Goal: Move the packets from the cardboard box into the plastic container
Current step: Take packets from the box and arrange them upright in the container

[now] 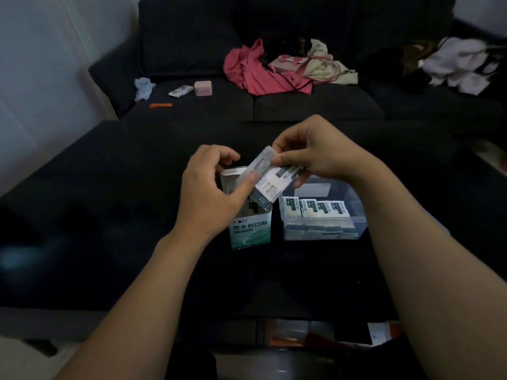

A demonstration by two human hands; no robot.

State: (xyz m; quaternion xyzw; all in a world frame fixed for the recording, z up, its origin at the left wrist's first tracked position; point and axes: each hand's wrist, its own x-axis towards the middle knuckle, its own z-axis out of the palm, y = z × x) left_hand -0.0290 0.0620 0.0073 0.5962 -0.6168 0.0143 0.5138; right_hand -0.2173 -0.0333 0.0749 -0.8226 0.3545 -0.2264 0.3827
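A green and white cardboard box (251,229) stands open on the dark table (109,215). To its right sits a clear plastic container (323,229) with several white packets (315,208) standing in a row inside. Above the box, both hands hold a small stack of white packets (270,182), tilted. My left hand (211,193) grips the stack's left side with thumb and fingers. My right hand (315,154) pinches its upper right end. The inside of the box is mostly hidden by the stack and my left hand.
A dark sofa (274,100) runs behind the table, carrying a pile of pink and cream clothes (274,69), a pink case (203,88), a small tube (179,91) and crumpled plastic (142,87). More clothes (461,64) lie at the far right.
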